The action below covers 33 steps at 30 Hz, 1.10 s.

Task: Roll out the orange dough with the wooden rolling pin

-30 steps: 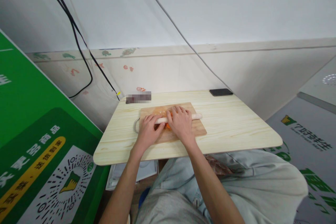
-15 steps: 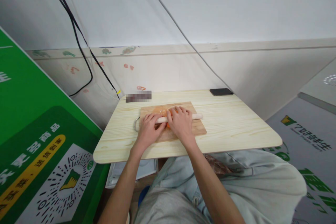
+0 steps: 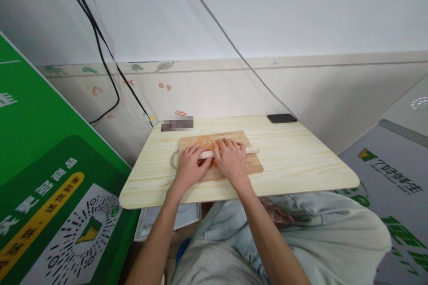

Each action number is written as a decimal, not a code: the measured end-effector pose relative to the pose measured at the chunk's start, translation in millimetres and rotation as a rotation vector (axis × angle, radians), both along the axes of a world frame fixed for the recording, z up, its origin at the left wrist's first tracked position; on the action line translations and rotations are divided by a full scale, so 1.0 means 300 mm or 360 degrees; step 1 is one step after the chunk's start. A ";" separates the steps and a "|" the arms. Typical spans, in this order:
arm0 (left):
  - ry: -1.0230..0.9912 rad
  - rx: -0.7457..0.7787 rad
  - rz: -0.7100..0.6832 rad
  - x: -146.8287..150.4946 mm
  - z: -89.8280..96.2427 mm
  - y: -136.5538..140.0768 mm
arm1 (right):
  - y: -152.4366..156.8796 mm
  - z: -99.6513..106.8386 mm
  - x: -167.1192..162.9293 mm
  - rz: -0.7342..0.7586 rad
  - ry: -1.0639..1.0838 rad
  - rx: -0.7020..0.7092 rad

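left grip (image 3: 190, 164): closed over the pin (image 3: 206, 155) from above, fingers bent across it and thumb on the near side. I have it towards the pin's left end, which my fingers cover.
right grip (image 3: 231, 158): also closed on the pin, further along, fingers laid across the top; what they do underneath is hidden. With the two grips a little apart I can, I judge, press evenly and keep the pin from swinging askew.
pin: lies crosswise over the board (image 3: 254, 164), its right end sticking out past the edge. That spare length probably lets both grips sit above the middle.
orange stuff (image 3: 210, 146): spread on the board under and just beyond the pin, partly covered by my fingers; I can't tell what it is.
board: flat on the table (image 3: 301, 160), close in front of me, so my arms reach it comfortably. Its metal handle (image 3: 173, 159) points left, out of the grips' way.
phone (image 3: 281, 118): at the table's far right edge, well apart from the board, likely to keep it clean.
since a second ago: the pin and both grips have come very slightly nearer me across the board; my hold is the same, and board and phone haven't moved.
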<state>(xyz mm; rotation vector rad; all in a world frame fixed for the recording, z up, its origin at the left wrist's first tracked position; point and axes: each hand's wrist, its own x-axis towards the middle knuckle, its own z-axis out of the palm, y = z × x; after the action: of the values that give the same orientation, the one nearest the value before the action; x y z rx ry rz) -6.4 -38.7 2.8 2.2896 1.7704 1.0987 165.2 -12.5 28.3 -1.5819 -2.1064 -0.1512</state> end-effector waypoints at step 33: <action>0.0053 -0.0030 -0.0001 0.008 0.004 -0.011 | -0.059 -0.048 0.005 -0.0070 0.0080 0.0106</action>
<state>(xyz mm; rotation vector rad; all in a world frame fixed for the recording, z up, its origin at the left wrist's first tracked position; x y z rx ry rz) -3.9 -41.9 3.9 2.3105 1.7837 1.0457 166.8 -30.2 13.9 -1.5775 -2.0088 -0.1926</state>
